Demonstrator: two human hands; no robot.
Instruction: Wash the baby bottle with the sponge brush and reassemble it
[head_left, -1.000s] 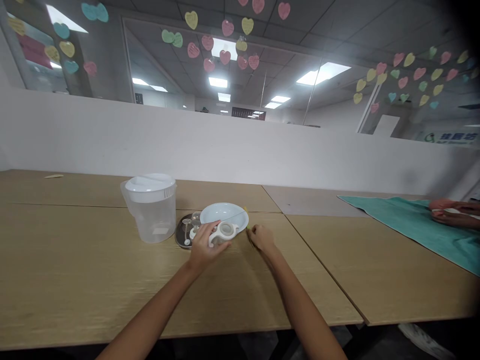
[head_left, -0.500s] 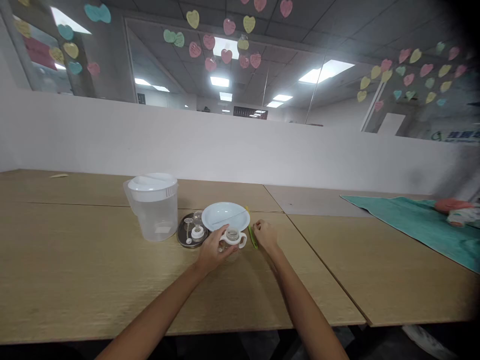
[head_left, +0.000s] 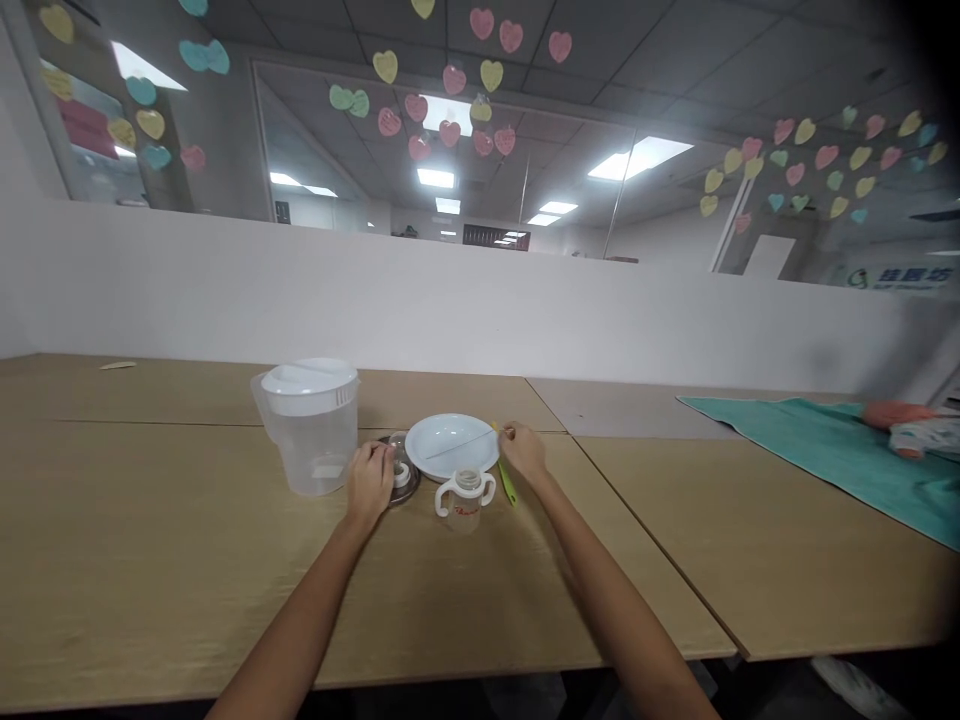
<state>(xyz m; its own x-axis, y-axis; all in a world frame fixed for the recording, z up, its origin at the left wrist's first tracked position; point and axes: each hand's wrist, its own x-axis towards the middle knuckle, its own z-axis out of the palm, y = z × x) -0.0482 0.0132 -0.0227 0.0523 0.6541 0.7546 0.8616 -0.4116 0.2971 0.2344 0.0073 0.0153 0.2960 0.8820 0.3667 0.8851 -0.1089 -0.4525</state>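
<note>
My left hand (head_left: 370, 480) is closed at the left side of a round metal tray (head_left: 409, 494); anything in its fingers is hidden. A white bottle collar (head_left: 401, 476) and a clear dome cap (head_left: 397, 443) lie on that tray. My right hand (head_left: 523, 452) pinches the end of a thin rod (head_left: 466, 440) that lies across the white bowl (head_left: 420, 456). Between my hands, a clear baby bottle (head_left: 465, 508) with two white handles stands upright, uncapped. A green-handled tool (head_left: 508, 488) lies beside my right hand, its upper part partly covered.
A large lidded plastic pitcher (head_left: 319, 435) stands left of the tray. On the right a teal cloth (head_left: 810, 440) bears an orange and white item (head_left: 896, 418). A low white wall (head_left: 450, 310) closes off the table's back.
My left hand has let go of the baby bottle and moved left to the tray. My right hand has moved forward to the rod's end by the bowl rim.
</note>
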